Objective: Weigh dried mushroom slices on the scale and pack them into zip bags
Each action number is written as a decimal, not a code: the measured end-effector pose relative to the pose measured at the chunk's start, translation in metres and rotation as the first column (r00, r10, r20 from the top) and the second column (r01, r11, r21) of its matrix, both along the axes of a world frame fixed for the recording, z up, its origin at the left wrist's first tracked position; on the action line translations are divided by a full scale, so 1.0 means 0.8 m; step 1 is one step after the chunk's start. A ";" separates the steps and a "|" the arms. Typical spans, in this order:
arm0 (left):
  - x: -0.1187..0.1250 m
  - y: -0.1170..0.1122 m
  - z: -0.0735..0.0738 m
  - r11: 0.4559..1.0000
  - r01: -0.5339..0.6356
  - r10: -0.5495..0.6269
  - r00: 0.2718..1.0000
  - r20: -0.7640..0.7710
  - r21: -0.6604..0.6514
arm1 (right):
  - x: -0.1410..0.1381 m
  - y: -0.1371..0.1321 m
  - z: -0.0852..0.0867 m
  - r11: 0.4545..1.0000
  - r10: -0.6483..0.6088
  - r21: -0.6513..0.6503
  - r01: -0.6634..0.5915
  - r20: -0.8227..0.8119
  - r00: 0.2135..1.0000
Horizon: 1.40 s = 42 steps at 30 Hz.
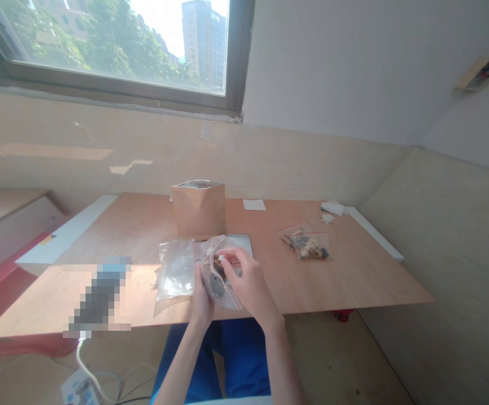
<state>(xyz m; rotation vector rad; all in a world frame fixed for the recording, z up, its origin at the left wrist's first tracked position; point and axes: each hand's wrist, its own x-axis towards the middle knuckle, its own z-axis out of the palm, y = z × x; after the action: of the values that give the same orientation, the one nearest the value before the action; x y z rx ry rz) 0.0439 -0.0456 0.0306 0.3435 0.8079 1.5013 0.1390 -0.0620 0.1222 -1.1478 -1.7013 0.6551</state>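
A plastic bag (305, 244) lies on a plywood tabletop (354, 281) under a window (113, 50).

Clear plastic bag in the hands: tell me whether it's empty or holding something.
Holding something: the clear plastic bag between the left hand and right hand shows dark pieces through its film.

Straight ahead of the right hand (248, 284) stands a brown kraft paper bag (197, 209) with a silvery lining at its top; just right of that bag lies a small white paper slip (254, 205); to the hand's right a clear zip bag of dried pieces (305, 246) rests on the plywood tabletop (354, 281), with crumpled white tissue (332, 208) beyond it; left of the hand lies a pixelated, unreadable object (98, 295); a white cable (86, 368) runs down from it towards a white device (79, 391) on the floor; far ahead, a window (113, 45) shows trees and a tower block.
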 end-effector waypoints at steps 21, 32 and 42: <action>-0.010 0.007 -0.019 0.991 -0.120 0.131 0.914 -0.383 0.054 | -0.042 0.032 -0.085 0.990 0.021 -0.141 0.003 0.172 0.985; -0.006 0.013 0.001 0.984 -0.132 0.105 0.973 -0.206 -0.120 | -0.042 0.033 -0.087 0.984 -0.177 -0.029 0.175 -0.136 0.975; 0.007 0.016 -0.013 0.997 -0.062 0.063 0.998 0.030 -0.042 | -0.026 0.060 -0.060 0.990 -0.143 -0.025 0.141 -0.235 0.962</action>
<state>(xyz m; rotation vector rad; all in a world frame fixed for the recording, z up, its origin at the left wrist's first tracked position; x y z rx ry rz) 0.0491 -0.0328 0.0204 0.2660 0.8299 1.5429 0.1183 -0.0138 0.0738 -1.1378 -1.4037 0.6804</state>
